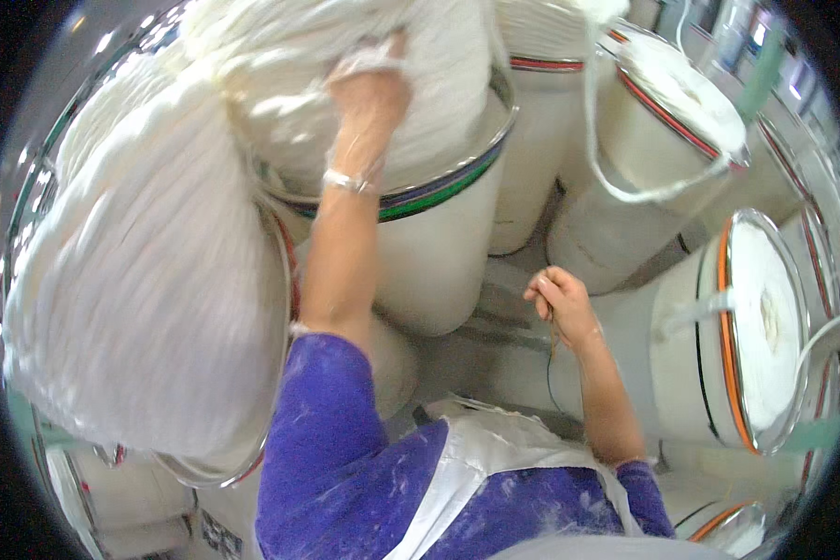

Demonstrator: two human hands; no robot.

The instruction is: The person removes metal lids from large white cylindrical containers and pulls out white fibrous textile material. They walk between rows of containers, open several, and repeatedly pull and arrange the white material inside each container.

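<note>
My left hand [369,98] reaches up and presses into a big heap of white fibre sliver [364,56] piled in a tall white can with a green-and-purple band under its metal rim [439,187]. A bracelet sits on that wrist. My right hand [560,303] hangs lower, over the gap between cans, fingers curled shut; a thin dark cord dangles from it. Whether anything else is in that hand I cannot tell.
Another overfull can of white sliver [140,271] bulges at the left. Cans with red or orange bands [681,103] [765,327] crowd the right and back, one with a loose sliver strand [625,191] looping down. Grey floor [495,345] shows between them.
</note>
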